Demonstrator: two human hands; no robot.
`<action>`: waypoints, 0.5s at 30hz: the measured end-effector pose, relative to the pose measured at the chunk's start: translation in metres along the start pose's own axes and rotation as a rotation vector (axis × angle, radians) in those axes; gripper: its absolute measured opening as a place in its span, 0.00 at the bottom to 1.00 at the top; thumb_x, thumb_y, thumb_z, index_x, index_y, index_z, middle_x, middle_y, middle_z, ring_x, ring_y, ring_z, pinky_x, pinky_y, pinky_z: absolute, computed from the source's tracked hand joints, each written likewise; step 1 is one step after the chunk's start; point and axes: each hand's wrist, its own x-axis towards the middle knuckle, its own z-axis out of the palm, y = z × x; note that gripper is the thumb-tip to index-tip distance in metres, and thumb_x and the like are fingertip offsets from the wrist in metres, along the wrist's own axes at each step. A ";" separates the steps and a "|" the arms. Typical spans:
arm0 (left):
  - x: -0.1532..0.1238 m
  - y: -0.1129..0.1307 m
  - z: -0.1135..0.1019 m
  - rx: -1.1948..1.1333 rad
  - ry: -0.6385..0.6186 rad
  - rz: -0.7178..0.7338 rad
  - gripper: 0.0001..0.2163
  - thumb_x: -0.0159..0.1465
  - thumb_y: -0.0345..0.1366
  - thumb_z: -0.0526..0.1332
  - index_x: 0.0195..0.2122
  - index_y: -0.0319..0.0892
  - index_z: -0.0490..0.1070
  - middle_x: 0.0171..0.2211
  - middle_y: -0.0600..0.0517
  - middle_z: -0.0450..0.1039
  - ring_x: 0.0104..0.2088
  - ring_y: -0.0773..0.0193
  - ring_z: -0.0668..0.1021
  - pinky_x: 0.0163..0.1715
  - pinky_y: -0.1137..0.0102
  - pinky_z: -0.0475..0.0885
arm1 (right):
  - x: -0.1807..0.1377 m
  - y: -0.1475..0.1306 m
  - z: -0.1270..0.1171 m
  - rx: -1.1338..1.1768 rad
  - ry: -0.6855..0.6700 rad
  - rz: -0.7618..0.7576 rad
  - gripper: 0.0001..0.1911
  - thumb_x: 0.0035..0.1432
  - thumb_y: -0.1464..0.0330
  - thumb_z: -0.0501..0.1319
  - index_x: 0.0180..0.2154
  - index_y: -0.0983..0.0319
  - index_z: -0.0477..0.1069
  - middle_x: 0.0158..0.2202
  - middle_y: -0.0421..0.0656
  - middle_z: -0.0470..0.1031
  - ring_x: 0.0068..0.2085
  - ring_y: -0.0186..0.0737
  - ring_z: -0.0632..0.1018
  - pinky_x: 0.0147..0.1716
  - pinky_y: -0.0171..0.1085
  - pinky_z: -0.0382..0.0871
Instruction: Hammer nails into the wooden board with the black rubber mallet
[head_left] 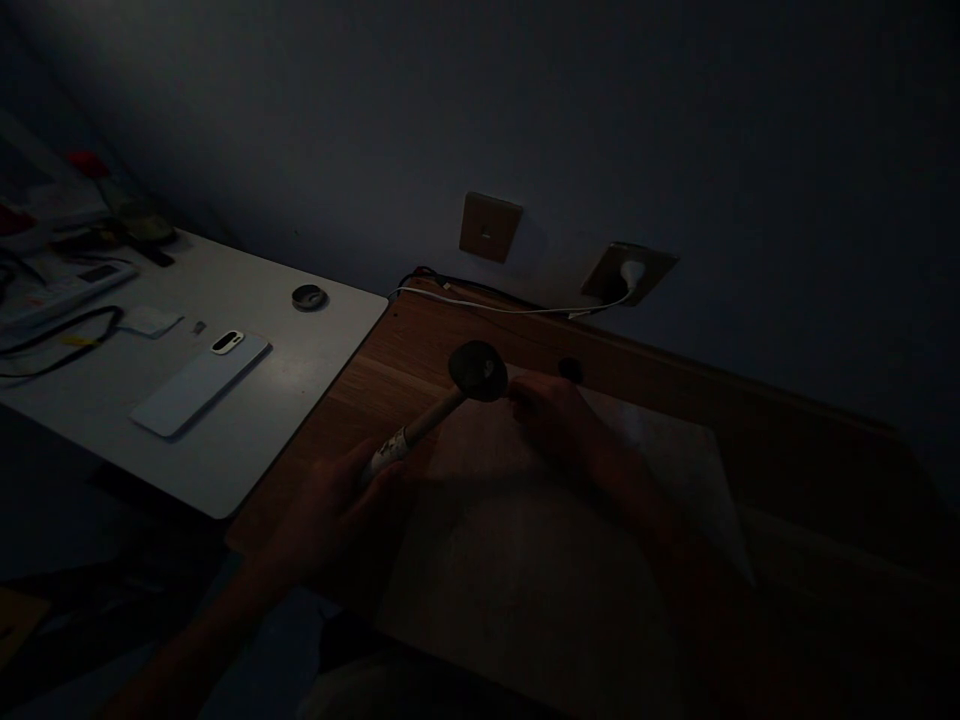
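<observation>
On white table: pale phone, round container, black cable, red-capped bottle. On wooden desk: flat sheet, white cable at rear.

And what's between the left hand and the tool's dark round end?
The handle, in the head view: a whitish part by the left hand, then a darker stretch to the round end.

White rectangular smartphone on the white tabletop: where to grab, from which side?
Probably from above, pinching the white rectangular smartphone midway across its long edges: it lies flat, back up, both long edges free. Avoid the pale-rimmed oval camera block at its far end.
</observation>
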 end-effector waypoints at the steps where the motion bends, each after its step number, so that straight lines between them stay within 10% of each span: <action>1: 0.000 0.000 0.000 0.002 -0.001 -0.002 0.20 0.69 0.55 0.55 0.36 0.44 0.75 0.27 0.53 0.78 0.26 0.61 0.78 0.26 0.71 0.66 | 0.000 -0.001 0.000 0.006 0.004 -0.001 0.16 0.63 0.81 0.58 0.43 0.60 0.80 0.44 0.48 0.84 0.45 0.44 0.83 0.47 0.41 0.75; 15: 0.008 0.016 0.002 0.047 -0.068 0.007 0.21 0.72 0.56 0.54 0.40 0.44 0.76 0.31 0.51 0.80 0.27 0.60 0.80 0.26 0.70 0.65 | -0.008 0.008 0.002 0.045 0.127 0.115 0.25 0.63 0.62 0.72 0.60 0.59 0.74 0.43 0.47 0.84 0.38 0.46 0.83 0.41 0.44 0.78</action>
